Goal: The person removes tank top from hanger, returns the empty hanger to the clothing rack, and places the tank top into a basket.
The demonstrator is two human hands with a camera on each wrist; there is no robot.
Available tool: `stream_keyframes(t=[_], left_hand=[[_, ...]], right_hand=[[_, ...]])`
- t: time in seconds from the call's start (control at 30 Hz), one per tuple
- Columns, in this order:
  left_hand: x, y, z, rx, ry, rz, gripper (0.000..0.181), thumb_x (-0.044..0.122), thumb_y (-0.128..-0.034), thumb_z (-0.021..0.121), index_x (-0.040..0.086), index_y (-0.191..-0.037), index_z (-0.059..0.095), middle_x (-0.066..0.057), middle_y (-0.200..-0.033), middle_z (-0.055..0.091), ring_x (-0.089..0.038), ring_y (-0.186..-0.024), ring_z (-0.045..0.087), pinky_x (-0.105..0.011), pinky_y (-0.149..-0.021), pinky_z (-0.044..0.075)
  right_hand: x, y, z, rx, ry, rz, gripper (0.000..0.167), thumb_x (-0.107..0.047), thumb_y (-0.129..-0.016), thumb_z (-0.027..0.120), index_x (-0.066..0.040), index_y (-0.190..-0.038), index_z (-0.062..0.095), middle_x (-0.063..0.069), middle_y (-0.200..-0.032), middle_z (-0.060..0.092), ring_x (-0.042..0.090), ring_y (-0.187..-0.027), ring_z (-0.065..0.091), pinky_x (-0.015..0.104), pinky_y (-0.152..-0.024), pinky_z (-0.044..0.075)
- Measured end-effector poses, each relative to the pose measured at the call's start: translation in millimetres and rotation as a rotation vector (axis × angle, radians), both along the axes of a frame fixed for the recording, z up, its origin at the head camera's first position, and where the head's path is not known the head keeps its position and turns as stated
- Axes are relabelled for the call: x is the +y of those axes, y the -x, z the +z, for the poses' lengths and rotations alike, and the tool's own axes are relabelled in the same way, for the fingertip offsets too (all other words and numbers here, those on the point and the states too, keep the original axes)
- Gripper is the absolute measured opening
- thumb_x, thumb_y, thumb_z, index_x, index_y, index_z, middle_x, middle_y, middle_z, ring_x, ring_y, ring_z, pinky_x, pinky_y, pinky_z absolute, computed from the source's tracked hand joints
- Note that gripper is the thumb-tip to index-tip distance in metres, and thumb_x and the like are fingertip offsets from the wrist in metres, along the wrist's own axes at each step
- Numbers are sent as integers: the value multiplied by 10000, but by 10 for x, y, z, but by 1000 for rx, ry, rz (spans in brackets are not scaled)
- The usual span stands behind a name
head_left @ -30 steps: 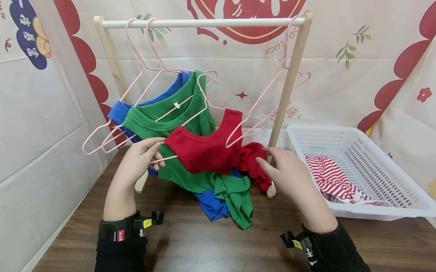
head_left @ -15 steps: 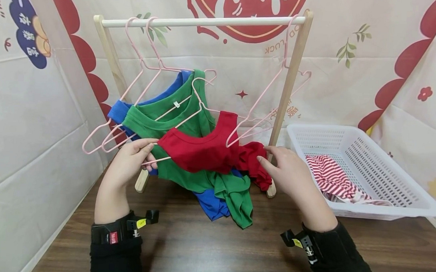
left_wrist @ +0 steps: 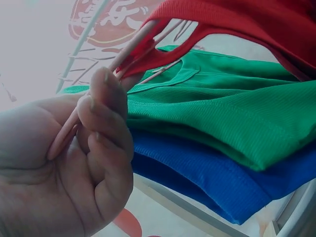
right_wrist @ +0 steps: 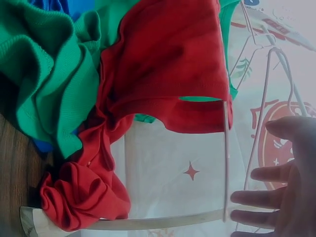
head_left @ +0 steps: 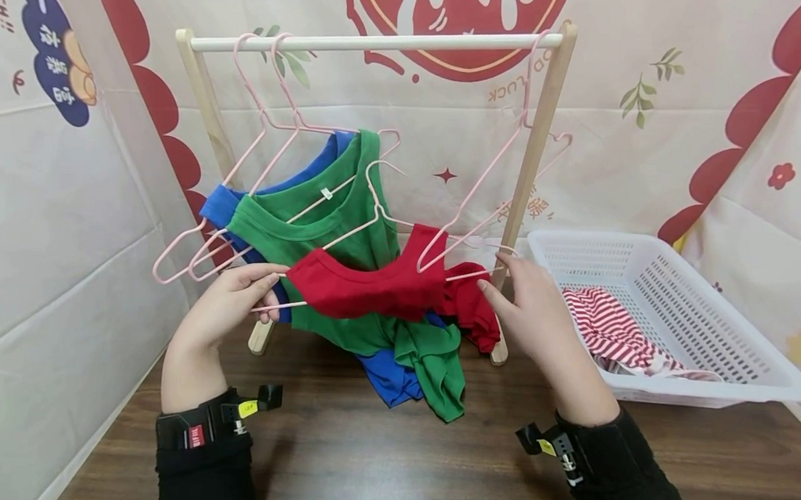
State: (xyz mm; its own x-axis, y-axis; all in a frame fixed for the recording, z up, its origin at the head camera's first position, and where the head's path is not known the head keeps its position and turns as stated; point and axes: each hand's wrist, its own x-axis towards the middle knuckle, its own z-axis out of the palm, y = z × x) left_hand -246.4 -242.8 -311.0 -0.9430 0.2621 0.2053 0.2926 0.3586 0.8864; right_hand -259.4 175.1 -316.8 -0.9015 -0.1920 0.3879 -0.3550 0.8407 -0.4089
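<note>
A red tank top [head_left: 366, 285] is on a pink hanger [head_left: 279, 306], held low in front of the rack. My left hand [head_left: 233, 299] pinches the hanger's left end between thumb and fingers; the left wrist view shows those fingers curled around the pink wire [left_wrist: 64, 136]. At the other end, my right hand [head_left: 527, 309] is beside the hanger's right tip. Its fingers [right_wrist: 256, 198] are extended in the right wrist view, and whether they touch the wire is unclear. The top's lower part hangs bunched near the rack's right foot.
Green [head_left: 348, 233] and blue [head_left: 215, 205] tank tops hang on pink hangers at the left of the rack's rail [head_left: 381, 42]. Another pink hanger [head_left: 528, 85] hangs at the right post, crossing before the red top. A white basket [head_left: 716, 320] holds red-striped cloth [head_left: 606, 323].
My left hand has drawn leftward and slightly down with the hanger and red top. The hanger's right arm now shows beside my right hand, which has barely moved.
</note>
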Motion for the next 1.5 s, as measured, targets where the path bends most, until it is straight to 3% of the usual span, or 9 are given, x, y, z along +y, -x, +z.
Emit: stream_keyframes(t=[0.33, 0.43, 0.77, 0.93, 1.23, 1.5], left_hand=[[-4, 23, -21, -21, -6, -107, 326, 87, -1040, 446, -87, -1302, 530, -140, -722, 631, -200, -623, 645, -266, -635, 555], [13, 25, -26, -42, -17, -134, 327, 89, -1039, 448, -93, -1298, 531, -140, -718, 637, -167, -615, 643, -263, -622, 553], [107, 27, -18, -65, 41, -186, 330, 128, -1036, 474, -58, -1297, 550, -146, -707, 631, -188, -605, 630, -303, -648, 558], [138, 38, -25, -56, 60, -204, 307, 108, -1030, 482, -50, -1277, 572, -142, -688, 622, -198, -599, 632, -318, -650, 561], [203, 56, -33, -66, 108, -209, 301, 146, -1030, 490, 6, -1277, 589, -139, -713, 627, -260, -637, 634, -327, -595, 539], [324, 69, -34, -59, 198, -194, 287, 223, -1016, 534, 66, -1230, 641, -106, -733, 615, -281, -594, 549, -342, -589, 508]], right_hand=[[-10, 47, -52, 70, 13, 50, 559, -391, -991, 530, -27, -1411, 469, 207, -1377, 500, 381, -1254, 449, 595, -1012, 338], [-30, 60, -63, 49, 22, 82, 555, -378, -995, 535, -16, -1409, 468, 213, -1393, 488, 388, -1301, 409, 584, -1055, 294], [-109, 73, -127, -109, 154, 156, 508, -302, -986, 575, -69, -1426, 473, 157, -1354, 526, 327, -1216, 490, 533, -987, 412], [-118, 86, -166, -104, 194, 153, 375, -210, -981, 592, -70, -1329, 581, 145, -1272, 590, 307, -1115, 554, 499, -935, 458], [-91, 114, -196, -81, 156, 124, 241, -122, -985, 570, -23, -1184, 663, 157, -1111, 655, 289, -951, 585, 455, -847, 474], [-41, 116, -162, -119, 23, 97, 204, -138, -982, 567, -32, -1123, 670, 78, -883, 653, 249, -790, 555, 391, -707, 435]])
